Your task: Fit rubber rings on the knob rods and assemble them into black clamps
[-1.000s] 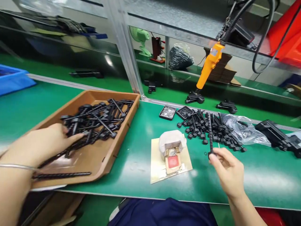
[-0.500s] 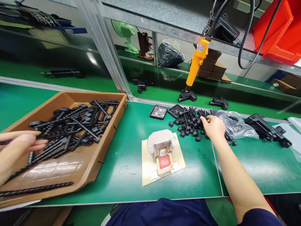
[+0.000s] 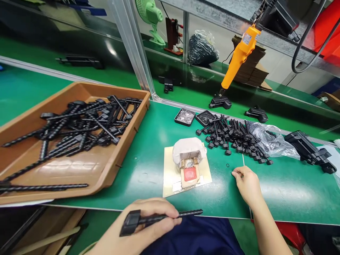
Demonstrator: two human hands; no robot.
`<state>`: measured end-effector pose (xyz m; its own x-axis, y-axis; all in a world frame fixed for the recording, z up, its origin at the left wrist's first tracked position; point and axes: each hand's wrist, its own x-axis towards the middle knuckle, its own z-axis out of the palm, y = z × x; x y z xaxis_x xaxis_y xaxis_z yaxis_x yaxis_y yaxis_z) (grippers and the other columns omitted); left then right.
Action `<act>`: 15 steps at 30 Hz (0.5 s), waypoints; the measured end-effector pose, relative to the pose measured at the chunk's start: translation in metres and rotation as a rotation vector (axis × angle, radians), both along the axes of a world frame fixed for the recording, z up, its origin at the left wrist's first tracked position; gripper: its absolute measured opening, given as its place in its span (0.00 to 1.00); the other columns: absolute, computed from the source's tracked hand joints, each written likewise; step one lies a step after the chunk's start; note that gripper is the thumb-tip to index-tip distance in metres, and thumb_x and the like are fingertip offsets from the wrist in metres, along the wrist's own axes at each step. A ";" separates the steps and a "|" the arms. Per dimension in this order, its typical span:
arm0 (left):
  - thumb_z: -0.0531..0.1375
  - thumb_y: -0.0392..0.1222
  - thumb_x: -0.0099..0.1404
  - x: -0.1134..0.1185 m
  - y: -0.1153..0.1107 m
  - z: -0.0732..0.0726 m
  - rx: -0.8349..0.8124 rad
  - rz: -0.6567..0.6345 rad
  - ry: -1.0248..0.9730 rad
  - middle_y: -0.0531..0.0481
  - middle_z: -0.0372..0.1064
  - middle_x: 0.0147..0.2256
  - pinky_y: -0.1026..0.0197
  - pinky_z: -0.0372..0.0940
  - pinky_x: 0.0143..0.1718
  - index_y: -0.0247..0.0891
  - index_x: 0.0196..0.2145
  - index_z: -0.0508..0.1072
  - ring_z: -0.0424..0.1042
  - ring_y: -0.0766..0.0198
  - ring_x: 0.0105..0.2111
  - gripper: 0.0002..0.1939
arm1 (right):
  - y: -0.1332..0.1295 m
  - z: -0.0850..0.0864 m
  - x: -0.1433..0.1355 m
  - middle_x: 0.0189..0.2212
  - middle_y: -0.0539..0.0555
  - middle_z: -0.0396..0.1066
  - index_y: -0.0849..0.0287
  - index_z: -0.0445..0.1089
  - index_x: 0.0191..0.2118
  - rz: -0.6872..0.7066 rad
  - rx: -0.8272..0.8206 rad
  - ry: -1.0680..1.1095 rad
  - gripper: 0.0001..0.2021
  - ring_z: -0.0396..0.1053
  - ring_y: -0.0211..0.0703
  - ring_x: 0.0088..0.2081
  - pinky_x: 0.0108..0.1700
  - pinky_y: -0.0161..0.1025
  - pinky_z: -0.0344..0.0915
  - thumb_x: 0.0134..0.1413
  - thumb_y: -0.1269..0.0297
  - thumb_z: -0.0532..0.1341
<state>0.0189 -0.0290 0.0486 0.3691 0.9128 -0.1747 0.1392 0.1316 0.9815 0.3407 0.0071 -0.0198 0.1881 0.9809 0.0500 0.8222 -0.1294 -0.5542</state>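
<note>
My left hand (image 3: pixel 148 221) is closed around a black spiral rod (image 3: pixel 191 213) with a blocky head, held in front of the table's front edge. The rod points right, its head by my palm. My right hand (image 3: pixel 245 182) pinches at the green tabletop, its fingertips over the spot where a small black ring lay; that ring is hidden by them. Another small black ring (image 3: pixel 227 165) lies just to the left. Between my hands, farther back, stands a pale block-shaped fixture (image 3: pixel 189 147) with a red pad (image 3: pixel 190 174) on a cream board (image 3: pixel 170 177).
At left is a brown tray (image 3: pixel 111 173) of black spiral rods. Behind the fixture sit two small trays of tiny parts (image 3: pixel 185 117), a heap of short black rods (image 3: pixel 233 136), a plastic bag (image 3: pixel 278 141) and a black device (image 3: pixel 309 148). An orange electric screwdriver (image 3: pixel 240 56) hangs above.
My left hand has left the brown tray and come right with a spiral rod. My right hand has moved from the heap of short rods toward me, onto one of the two rings. The view has shifted.
</note>
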 end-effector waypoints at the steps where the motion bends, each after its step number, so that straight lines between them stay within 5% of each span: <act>1: 0.65 0.47 0.61 0.003 -0.001 -0.002 -0.042 -0.019 -0.010 0.51 0.78 0.23 0.67 0.71 0.28 0.43 0.29 0.81 0.76 0.62 0.24 0.09 | -0.001 -0.002 0.000 0.30 0.57 0.73 0.59 0.72 0.29 -0.007 0.011 0.016 0.09 0.71 0.50 0.32 0.37 0.46 0.66 0.54 0.64 0.56; 4: 0.64 0.52 0.63 0.003 -0.008 -0.008 -0.122 0.049 -0.104 0.51 0.76 0.21 0.68 0.69 0.25 0.43 0.36 0.80 0.74 0.63 0.22 0.11 | -0.002 -0.003 -0.005 0.28 0.57 0.70 0.59 0.69 0.29 -0.022 0.039 0.093 0.08 0.69 0.51 0.30 0.37 0.49 0.67 0.53 0.63 0.56; 9: 0.60 0.58 0.65 -0.006 -0.018 -0.004 -0.038 -0.047 -0.428 0.40 0.78 0.44 0.62 0.72 0.31 0.47 0.53 0.74 0.77 0.55 0.35 0.22 | -0.014 0.011 -0.030 0.29 0.55 0.71 0.61 0.74 0.38 0.095 0.027 0.396 0.12 0.73 0.45 0.28 0.33 0.44 0.74 0.55 0.58 0.58; 15: 0.56 0.51 0.70 0.004 -0.027 -0.003 -0.120 -0.004 -0.252 0.49 0.75 0.33 0.71 0.66 0.19 0.48 0.45 0.78 0.69 0.70 0.20 0.13 | -0.035 0.047 -0.064 0.32 0.50 0.72 0.53 0.80 0.36 0.205 0.053 1.046 0.04 0.77 0.37 0.28 0.33 0.33 0.76 0.53 0.62 0.68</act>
